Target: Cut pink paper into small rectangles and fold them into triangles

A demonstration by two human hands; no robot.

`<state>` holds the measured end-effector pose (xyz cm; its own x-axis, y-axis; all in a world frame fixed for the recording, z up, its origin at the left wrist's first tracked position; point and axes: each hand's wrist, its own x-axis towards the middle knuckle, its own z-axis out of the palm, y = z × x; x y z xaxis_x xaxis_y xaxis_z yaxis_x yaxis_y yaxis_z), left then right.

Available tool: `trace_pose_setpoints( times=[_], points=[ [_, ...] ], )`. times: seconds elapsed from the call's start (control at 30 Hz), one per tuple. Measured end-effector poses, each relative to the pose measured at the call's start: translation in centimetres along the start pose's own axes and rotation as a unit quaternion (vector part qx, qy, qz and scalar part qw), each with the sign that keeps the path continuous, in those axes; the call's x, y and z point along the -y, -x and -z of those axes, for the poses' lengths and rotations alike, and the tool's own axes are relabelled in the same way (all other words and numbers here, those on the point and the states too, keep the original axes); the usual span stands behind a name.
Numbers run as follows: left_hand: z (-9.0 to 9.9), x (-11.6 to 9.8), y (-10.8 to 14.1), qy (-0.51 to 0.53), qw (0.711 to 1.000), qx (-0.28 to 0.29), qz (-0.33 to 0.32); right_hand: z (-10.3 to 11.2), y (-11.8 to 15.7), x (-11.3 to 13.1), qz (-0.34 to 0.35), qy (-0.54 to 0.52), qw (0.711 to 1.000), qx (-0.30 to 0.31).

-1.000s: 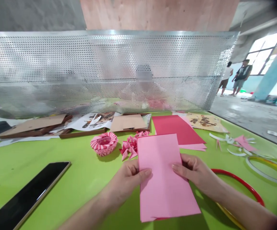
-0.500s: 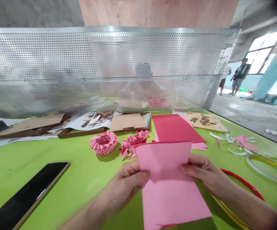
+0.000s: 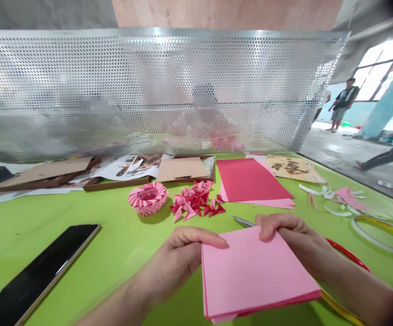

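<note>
Pink paper (image 3: 257, 276), pinched by fingers (image 3: 215, 238), runs lengthwise left to right.

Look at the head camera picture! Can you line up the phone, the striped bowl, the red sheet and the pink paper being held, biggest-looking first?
1. Held pink paper
2. Phone, partly cut off by the picture's edge
3. Red sheet
4. Striped bowl
The top two are nearer, which helps them look big.

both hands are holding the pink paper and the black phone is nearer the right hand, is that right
No: the head view shows the black phone nearer the left hand. That one and the right hand hold the pink paper.
</note>
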<state>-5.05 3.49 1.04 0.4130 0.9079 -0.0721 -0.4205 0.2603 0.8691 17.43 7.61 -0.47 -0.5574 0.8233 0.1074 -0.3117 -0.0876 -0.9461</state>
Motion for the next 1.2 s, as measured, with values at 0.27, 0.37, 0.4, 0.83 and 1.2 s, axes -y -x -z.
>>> trace_pose_setpoints(
  times=[0.27, 0.37, 0.4, 0.83, 1.2],
  points=[
    [0.69, 0.49, -0.30, -0.003, 0.999, 0.030, -0.020, -0.02, -0.02, 0.25, -0.001, 0.016, 1.000, -0.004],
    [0.86, 0.61, -0.51, -0.006, 0.999, 0.026, -0.018, -0.08, -0.14, 0.35, 0.001, 0.021, 1.000, -0.008],
    [0.91, 0.63, -0.56, -0.007, 1.000, 0.024, -0.016, -0.10, -0.19, 0.37, 0.000, 0.018, 1.000, -0.008],
    [0.59, 0.28, -0.39, -0.036, 0.999, -0.035, 0.006, -0.43, -0.32, 0.45, -0.036, -0.009, 0.999, -0.031],
    [0.10, 0.00, -0.32, -0.020, 0.997, -0.068, 0.008, -0.75, -0.64, 0.31, -0.042, -0.049, 0.997, -0.032]
  ],
)
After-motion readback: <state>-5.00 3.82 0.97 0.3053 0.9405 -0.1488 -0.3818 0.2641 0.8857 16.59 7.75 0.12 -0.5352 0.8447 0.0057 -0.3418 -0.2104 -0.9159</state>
